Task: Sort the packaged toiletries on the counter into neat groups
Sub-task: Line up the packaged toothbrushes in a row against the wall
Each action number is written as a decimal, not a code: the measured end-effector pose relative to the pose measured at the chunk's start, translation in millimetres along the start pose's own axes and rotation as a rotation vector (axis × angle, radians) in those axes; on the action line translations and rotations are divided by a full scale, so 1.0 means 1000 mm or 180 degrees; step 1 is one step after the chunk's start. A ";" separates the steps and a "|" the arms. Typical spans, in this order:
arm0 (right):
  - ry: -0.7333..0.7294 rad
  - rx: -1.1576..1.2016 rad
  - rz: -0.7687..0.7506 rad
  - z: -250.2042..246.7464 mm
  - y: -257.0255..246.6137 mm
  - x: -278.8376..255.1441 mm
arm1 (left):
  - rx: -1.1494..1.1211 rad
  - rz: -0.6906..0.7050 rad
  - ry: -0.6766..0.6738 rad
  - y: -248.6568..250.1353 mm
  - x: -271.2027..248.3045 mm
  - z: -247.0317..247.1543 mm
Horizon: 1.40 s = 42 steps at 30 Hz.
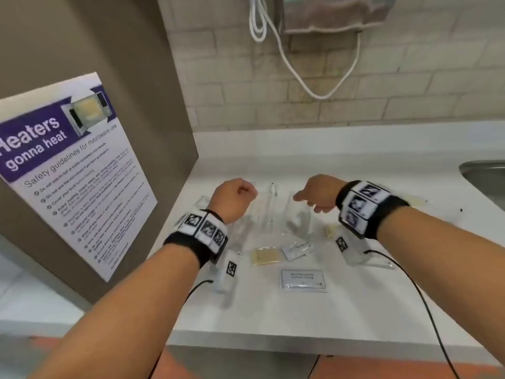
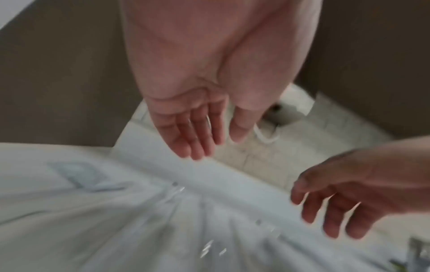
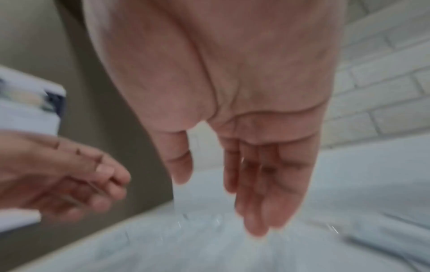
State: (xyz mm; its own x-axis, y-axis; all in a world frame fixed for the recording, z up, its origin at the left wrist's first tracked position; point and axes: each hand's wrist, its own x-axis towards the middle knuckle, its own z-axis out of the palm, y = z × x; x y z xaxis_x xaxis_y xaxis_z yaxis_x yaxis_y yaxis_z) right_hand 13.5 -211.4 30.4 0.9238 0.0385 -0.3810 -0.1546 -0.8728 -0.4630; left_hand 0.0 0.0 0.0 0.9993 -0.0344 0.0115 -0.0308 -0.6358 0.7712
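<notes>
Small packaged toiletries lie spread on the white counter [image 1: 355, 310]. A "shampoo with conditioner" sachet [image 1: 302, 280] lies nearest me, with a yellow packet [image 1: 265, 256] and a white-labelled toothbrush packet [image 1: 296, 248] just behind it. Two clear long packets [image 1: 266, 212] [image 1: 299, 214] lie farther back, under my hands. My left hand [image 1: 246, 191] [image 2: 209, 139] hovers over the left clear packet, fingers relaxed and empty. My right hand [image 1: 303, 199] [image 3: 232, 193] hovers over the right one, also empty. Both wrist views are blurred.
A brown side panel with a microwave safety poster [image 1: 68, 165] walls off the left. A steel sink [image 1: 483, 170] sits at the right edge. A white cable [image 1: 300, 64] hangs on the tiled back wall. A small yellowish packet [image 1: 330, 231] lies below my right wrist.
</notes>
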 end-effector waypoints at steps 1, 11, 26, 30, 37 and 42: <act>0.0073 -0.0122 0.0140 0.005 0.001 0.009 | 0.0204 -0.0089 0.0168 -0.007 0.009 0.005; 0.0251 -0.0268 0.0605 0.051 0.036 0.051 | 0.1876 -0.0912 -0.0249 -0.060 0.047 0.040; 0.0314 0.1476 0.0157 0.020 0.047 0.067 | 0.0776 -0.1152 0.0049 -0.009 0.070 0.076; 0.0316 0.1729 -0.0265 0.006 0.062 0.058 | 0.1367 -0.1036 -0.0289 -0.010 0.067 0.094; 0.0750 0.1054 -0.0002 -0.043 0.139 0.046 | 0.1055 -0.0818 0.0006 0.021 0.074 0.106; 0.1066 0.0528 0.0823 -0.071 0.216 0.021 | 0.0500 0.0046 -0.0324 0.084 0.070 0.154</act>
State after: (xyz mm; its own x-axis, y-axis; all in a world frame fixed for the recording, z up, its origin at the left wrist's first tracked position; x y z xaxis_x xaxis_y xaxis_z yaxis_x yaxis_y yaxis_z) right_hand 24.2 -433.6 -20.5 0.9056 -0.3539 -0.2336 -0.4239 -0.7422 -0.5191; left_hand 64.4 -175.1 -32.5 0.9919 -0.1171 -0.0489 -0.0556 -0.7471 0.6624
